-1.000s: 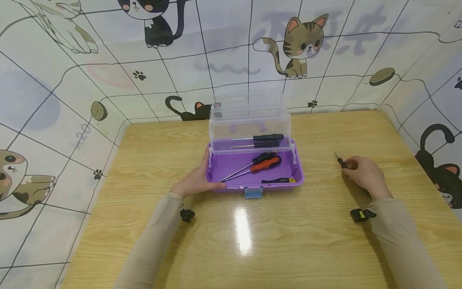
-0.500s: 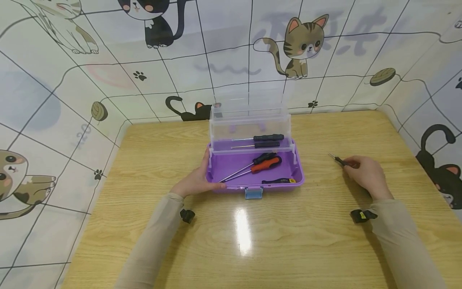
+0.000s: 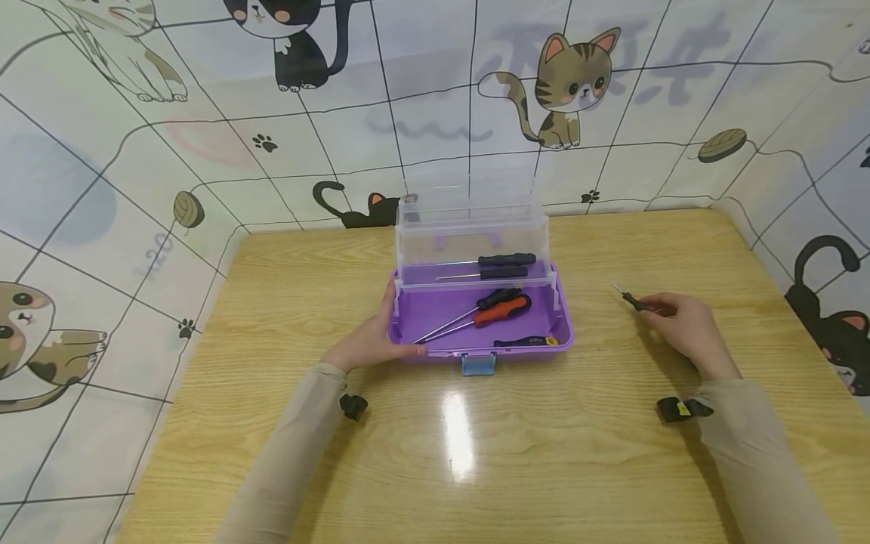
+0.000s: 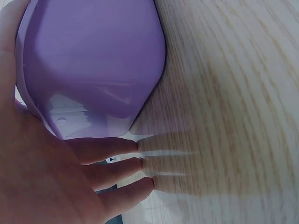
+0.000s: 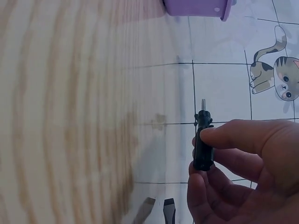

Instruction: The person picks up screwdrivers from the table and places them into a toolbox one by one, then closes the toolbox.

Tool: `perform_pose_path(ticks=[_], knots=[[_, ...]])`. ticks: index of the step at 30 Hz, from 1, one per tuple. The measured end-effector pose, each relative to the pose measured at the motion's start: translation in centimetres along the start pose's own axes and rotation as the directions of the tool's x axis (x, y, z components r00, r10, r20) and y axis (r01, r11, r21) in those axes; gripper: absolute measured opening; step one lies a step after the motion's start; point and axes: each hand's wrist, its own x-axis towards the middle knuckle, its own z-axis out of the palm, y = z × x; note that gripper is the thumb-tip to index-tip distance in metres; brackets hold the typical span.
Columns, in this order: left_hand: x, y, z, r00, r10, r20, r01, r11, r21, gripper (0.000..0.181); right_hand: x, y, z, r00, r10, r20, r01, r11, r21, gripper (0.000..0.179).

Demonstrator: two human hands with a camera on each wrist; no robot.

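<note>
My left hand holds the left end of an open purple toolbox, thumb along the front rim and fingers against the side. In the left wrist view the fingers lie straight past the purple box's corner. To the right of the box, my right hand pinches a small black screwdriver between thumb and fingers. Its short metal tip points up and left in the head view. Inside the box lie an orange-and-black screwdriver, a black one, and a black-and-yellow one near the front wall.
A clear lid or tray stands raised at the box's back, with two more black screwdrivers there. A blue latch hangs at the front. The wooden table ends at a cat-patterned wall covering.
In my right fingers the screwdriver has turned and shifted left, its tip now nearer the toolbox and more of its handle showing. My left hand and the box stay put.
</note>
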Motion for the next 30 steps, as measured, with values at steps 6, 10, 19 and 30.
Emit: perform_pose_path(ticks=[6,10,19,30], knots=[[-0.2,0.1,0.0,1.000,-0.013,-0.003,0.013,1.000,0.006,0.129,-0.1,-0.2,0.0,1.000,0.002,-0.005,-0.002,0.998,0.058,0.035],[-0.3,0.3,0.0,1.000,-0.010,-0.005,0.010,1.000,0.014,0.128,-0.2,-0.5,0.1,1.000,0.010,-0.003,-0.010,0.994,0.109,0.035],[-0.4,0.6,-0.1,1.000,0.000,-0.006,0.000,1.000,0.019,0.127,-0.2,-0.9,0.3,1.000,0.003,0.006,-0.004,0.981,0.196,0.037],[0.1,-0.6,0.1,0.999,0.033,-0.029,-0.033,0.999,0.013,0.133,0.0,-1.6,0.3,1.000,-0.018,0.015,0.014,0.972,0.236,0.037]])
